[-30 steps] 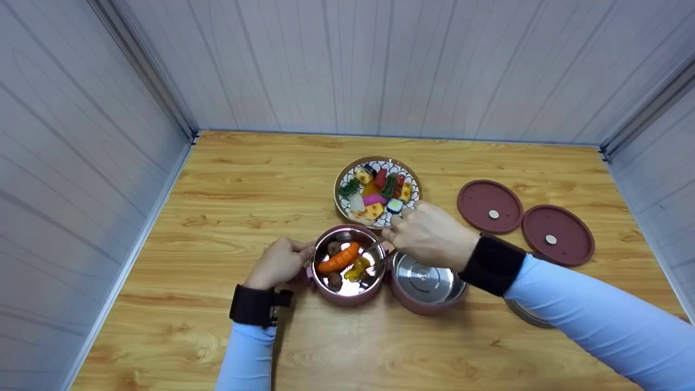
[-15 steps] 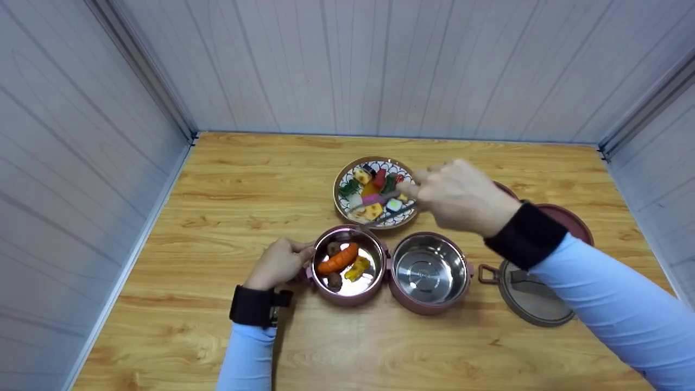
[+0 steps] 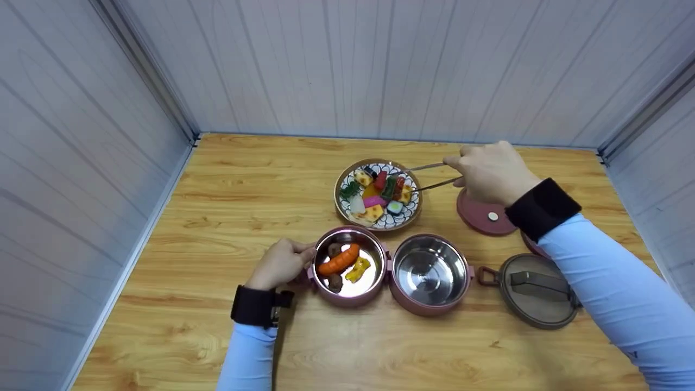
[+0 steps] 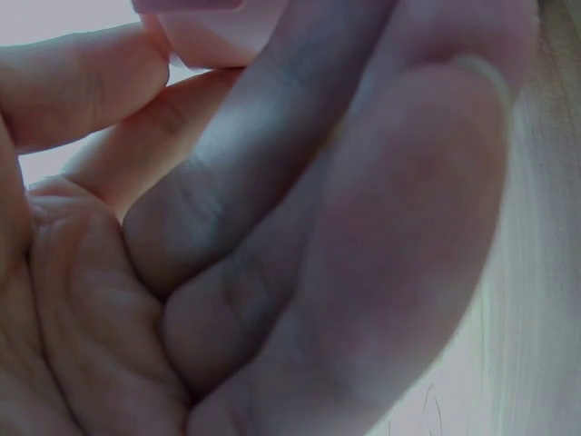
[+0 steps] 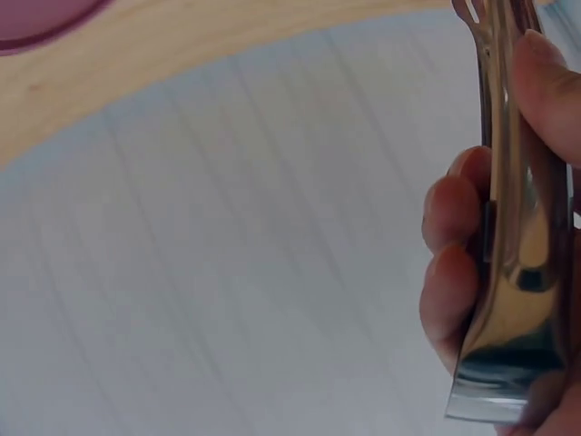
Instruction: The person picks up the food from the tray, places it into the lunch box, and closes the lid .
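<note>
Right grip (image 5: 451, 213) clutching the shiny metal tongs (image 5: 522, 209), pale panelled wall (image 5: 227, 227) behind, wooden tabletop (image 5: 154, 50) above, rounded pink object (image 5: 41, 16) peeking in top left!

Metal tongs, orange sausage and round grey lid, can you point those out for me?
Metal tongs (image 5: 519, 213): right wrist view, on one arm of the tongs.
Orange sausage (image 3: 339, 259): head view, on its middle.
Round grey lid (image 3: 539, 285): head view, on the strap across its top.

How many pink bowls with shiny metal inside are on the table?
2: the left bowl, touched by the left hand, and the right bowl, next to it. Anything under the right sleeve is hidden.
</note>
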`<state>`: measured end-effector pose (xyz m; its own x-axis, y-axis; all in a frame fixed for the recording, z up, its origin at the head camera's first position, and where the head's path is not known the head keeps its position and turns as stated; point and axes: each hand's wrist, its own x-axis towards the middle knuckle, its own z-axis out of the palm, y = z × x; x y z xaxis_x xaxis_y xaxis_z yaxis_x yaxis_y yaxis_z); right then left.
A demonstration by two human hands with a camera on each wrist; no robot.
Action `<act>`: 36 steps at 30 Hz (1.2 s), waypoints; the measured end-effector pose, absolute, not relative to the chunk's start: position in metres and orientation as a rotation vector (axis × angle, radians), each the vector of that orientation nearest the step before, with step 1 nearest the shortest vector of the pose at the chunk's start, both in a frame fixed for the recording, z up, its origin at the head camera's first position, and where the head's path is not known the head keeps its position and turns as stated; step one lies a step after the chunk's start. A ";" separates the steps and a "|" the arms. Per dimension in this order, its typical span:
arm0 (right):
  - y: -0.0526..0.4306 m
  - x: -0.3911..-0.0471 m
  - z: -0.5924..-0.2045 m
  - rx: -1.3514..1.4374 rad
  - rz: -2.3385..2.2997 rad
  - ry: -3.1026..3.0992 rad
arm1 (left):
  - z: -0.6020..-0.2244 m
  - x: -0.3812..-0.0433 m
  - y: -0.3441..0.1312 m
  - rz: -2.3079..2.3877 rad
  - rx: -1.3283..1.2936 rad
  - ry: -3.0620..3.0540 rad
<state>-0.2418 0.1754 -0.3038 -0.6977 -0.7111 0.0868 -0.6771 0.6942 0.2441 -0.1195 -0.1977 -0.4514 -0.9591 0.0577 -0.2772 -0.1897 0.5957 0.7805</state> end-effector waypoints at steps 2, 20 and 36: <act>0.180 -0.247 -0.311 1.086 -0.318 -2.770 | -0.452 -0.120 -0.198 1.292 -0.101 2.558; 0.178 -0.267 -0.354 0.820 -0.049 -3.220 | -0.451 -0.120 -0.198 1.297 -0.120 2.544; 0.172 -0.267 -0.364 0.795 -0.047 -3.202 | -0.452 -0.120 -0.200 1.280 -0.066 2.580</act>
